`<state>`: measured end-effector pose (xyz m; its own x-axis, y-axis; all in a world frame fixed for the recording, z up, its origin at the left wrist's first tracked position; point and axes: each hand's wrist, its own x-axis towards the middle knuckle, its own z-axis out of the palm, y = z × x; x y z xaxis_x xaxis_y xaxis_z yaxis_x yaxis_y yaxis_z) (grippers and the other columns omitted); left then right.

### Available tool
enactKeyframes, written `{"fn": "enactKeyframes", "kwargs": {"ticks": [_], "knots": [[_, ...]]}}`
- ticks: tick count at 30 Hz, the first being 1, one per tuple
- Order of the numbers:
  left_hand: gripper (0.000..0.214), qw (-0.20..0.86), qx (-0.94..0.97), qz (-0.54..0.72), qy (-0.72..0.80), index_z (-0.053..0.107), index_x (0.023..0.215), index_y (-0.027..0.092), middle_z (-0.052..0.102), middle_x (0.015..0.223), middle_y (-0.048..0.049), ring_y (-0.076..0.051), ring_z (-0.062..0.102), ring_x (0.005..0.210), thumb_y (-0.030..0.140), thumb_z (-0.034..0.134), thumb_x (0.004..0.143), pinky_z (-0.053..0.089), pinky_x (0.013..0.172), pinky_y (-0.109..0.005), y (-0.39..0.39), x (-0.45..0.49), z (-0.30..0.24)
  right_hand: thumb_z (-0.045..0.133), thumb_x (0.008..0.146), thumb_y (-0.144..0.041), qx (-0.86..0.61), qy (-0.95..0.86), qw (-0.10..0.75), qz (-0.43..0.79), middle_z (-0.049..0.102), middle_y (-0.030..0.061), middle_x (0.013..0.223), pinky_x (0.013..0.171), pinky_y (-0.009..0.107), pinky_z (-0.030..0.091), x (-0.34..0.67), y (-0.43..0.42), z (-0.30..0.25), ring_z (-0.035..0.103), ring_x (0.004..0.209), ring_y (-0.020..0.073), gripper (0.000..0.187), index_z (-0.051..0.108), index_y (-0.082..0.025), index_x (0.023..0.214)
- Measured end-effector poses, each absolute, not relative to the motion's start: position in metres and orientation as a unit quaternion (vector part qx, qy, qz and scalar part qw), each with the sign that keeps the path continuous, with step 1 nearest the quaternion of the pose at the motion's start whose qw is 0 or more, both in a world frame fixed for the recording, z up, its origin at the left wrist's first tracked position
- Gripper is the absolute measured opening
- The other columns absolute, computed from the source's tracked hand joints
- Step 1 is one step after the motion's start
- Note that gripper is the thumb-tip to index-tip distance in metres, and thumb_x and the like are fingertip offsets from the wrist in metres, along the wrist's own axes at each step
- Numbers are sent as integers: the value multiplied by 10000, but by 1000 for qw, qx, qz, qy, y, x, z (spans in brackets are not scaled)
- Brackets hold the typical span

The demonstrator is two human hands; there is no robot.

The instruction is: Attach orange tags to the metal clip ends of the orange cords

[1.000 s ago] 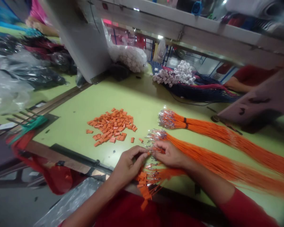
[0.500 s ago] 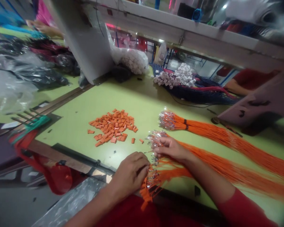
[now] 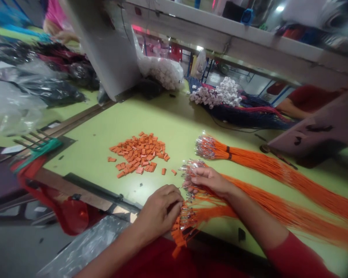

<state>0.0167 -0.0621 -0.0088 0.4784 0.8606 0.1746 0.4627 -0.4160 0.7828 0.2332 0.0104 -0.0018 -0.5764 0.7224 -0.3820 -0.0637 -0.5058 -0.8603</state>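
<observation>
My left hand (image 3: 162, 210) is closed at the near table edge, fingers curled inward; what they hold is hidden. Under its fingertips hang orange connector housings (image 3: 178, 235) on wires with metal terminals (image 3: 187, 216). My right hand (image 3: 210, 181) pinches a thin orange wire close to its terminal end, which points toward my left fingertips. It rests over a loose bundle of orange wires (image 3: 255, 193), whose silvery terminals (image 3: 193, 166) show just beyond the fingers. Farther left on the table lies a pile of small orange connector housings (image 3: 142, 150).
A second orange wire bundle (image 3: 249, 158), tied with black bands, lies behind. Dark wires with white connectors (image 3: 220, 92) and a clear bag of white parts (image 3: 165, 73) sit at the back. A shelf (image 3: 185, 27) crosses above. A pronged rack (image 3: 40, 143) stands left.
My right fingers have shifted slightly, and the wire tip now sits closer to my left fingertips. My left hand stays almost in place. The view has moved a little.
</observation>
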Motion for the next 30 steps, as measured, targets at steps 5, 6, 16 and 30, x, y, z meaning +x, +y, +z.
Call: {"fn": "enactKeyframes", "kwargs": {"ticks": [5,6,16,30], "knots": [[171,340,778,304,432,652,909,200,640,873,-56,-199,600,832,185,482,919,481,773,-335,-64,16,-10,807,765,-393,-373,-447,246,775,768,84,943,702,254,542,233,7,2,708,777,140,341,689,-130,948],[149,338,771,305,446,643,909,201,639,851,-48,-193,597,804,203,494,919,482,751,-328,-64,16,-11,799,772,-401,-374,-450,244,773,766,83,954,722,263,542,233,6,3,710,797,145,346,685,-134,958],[158,346,742,343,461,649,928,217,663,810,-19,-160,615,744,275,507,962,483,713,-284,-61,17,-14,696,857,-452,-367,-525,236,731,746,87,1014,883,345,513,235,4,8,691,903,168,339,658,-148,1002],[114,340,755,316,463,646,955,209,667,846,-37,-185,619,781,255,551,913,491,726,-314,-64,17,-11,723,820,-478,-386,-554,240,698,717,33,897,859,329,493,234,1,4,649,849,167,354,718,-155,963]]}}
